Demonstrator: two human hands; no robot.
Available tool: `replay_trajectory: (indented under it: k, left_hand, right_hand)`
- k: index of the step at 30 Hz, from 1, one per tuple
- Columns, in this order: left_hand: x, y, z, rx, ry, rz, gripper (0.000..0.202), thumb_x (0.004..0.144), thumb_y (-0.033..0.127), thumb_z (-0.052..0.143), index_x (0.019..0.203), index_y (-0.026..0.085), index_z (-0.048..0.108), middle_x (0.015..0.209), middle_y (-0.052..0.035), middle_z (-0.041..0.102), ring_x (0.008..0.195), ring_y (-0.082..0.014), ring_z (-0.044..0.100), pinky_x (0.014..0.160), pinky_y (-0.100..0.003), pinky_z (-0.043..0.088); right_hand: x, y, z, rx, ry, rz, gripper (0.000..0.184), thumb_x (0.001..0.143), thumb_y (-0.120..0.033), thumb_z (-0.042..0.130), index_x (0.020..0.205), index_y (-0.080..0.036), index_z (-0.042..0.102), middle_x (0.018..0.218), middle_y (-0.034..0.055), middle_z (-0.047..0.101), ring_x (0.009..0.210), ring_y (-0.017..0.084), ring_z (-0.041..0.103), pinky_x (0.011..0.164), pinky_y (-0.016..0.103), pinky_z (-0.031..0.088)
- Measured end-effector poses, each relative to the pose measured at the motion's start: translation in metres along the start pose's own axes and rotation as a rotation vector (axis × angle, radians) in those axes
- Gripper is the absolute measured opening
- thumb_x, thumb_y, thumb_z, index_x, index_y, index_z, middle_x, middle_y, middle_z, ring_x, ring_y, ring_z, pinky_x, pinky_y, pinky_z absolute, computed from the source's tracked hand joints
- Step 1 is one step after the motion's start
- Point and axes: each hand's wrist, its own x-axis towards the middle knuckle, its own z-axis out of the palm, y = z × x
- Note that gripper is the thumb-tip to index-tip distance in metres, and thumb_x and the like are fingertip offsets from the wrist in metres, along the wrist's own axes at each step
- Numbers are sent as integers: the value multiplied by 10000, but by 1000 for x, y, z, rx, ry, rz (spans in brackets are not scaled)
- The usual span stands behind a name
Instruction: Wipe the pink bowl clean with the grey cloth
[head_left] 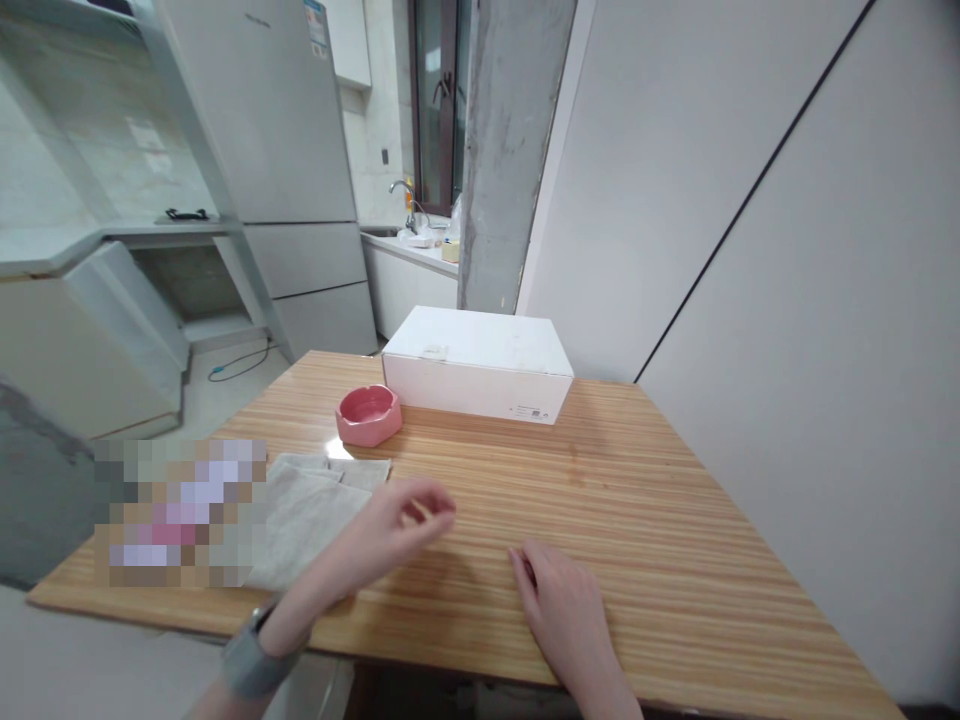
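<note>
My left hand (405,515), with a grey band (262,655) on its wrist, is raised a little over the table beside a folded light grey cloth (307,515). Its fingers curve loosely, and bare wood shows through the gap between them and the thumb; nothing is held. My right hand (559,595) rests on the tabletop to the right, fingers curled in and no object visible in them. Beyond the cloth stands a pink angular bowl (369,417), apart from both hands.
A long white box (480,365) lies at the back of the wooden table (645,520). Left of the cloth, a pixelated patch hides what lies there. A white wall (810,300) borders the right side. Behind are a fridge (262,120) and a sink counter (412,270).
</note>
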Motion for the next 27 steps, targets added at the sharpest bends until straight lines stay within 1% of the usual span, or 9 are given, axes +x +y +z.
replay_trajectory:
  k: [3,4,5,10,15,19,22,25,27]
  left_hand:
    - [31,-29,-42,218,583,-24,411,752,422,623,1090,191,588,1171,-94,564,1104,-240,543,959,-371,427]
    - [42,-41,-51,296,694,-82,541,699,448,664,1155,179,556,1231,-118,515,1165,-274,500,1003,-406,393]
    - [52,-54,-57,344,735,-148,645,669,474,679,1212,167,519,1263,-139,481,1213,-301,457,1028,-432,367]
    - [74,-96,-60,358,657,-374,895,609,557,684,1345,146,383,1290,-174,457,1213,-333,463,1008,-437,386]
    - [77,-97,-58,359,629,-472,883,587,590,693,1318,174,425,1163,-174,573,1047,-344,584,865,-453,469]
    - [85,-79,-45,201,577,-236,841,576,489,750,1302,207,431,1097,-108,645,1015,-282,618,889,-410,479]
    - [94,-57,-25,-65,415,-23,840,599,402,762,1332,234,387,1141,-74,647,1016,-233,635,910,-378,489]
    - [104,-35,-2,-188,286,72,823,607,359,765,1333,246,394,1143,-58,654,1022,-222,639,929,-377,487]
    - [110,-24,13,-172,259,107,804,593,328,772,1314,242,427,1141,-56,657,1045,-229,628,955,-381,471]
  right_hand:
    - [-1,1,1,8,10,3,325,973,-296,330,703,-225,498,638,1,619,585,169,597,567,264,289]
    - [-1,1,1,12,11,5,324,973,-295,329,707,-224,500,641,2,620,587,169,599,566,264,288]
    - [-1,1,1,16,8,7,320,972,-294,331,712,-223,502,648,3,622,593,170,601,567,265,287]
    - [-1,0,-2,33,-11,16,306,967,-282,350,708,-221,500,667,2,624,618,171,600,579,261,288]
    - [-1,-1,-4,49,-33,35,295,965,-265,357,718,-217,513,679,3,626,631,171,602,583,262,285]
    - [-1,0,-3,65,-41,45,290,962,-258,365,723,-215,523,688,5,629,640,171,600,593,266,284]
    - [-1,-1,-3,70,-34,57,285,960,-255,371,722,-214,521,690,7,630,647,172,599,599,269,281]
    - [-2,-1,-2,71,-24,71,286,960,-259,373,713,-215,509,681,4,626,639,167,596,591,269,271]
    - [-2,-1,-2,69,-14,72,286,959,-259,374,708,-214,502,675,2,622,629,162,592,583,268,265]
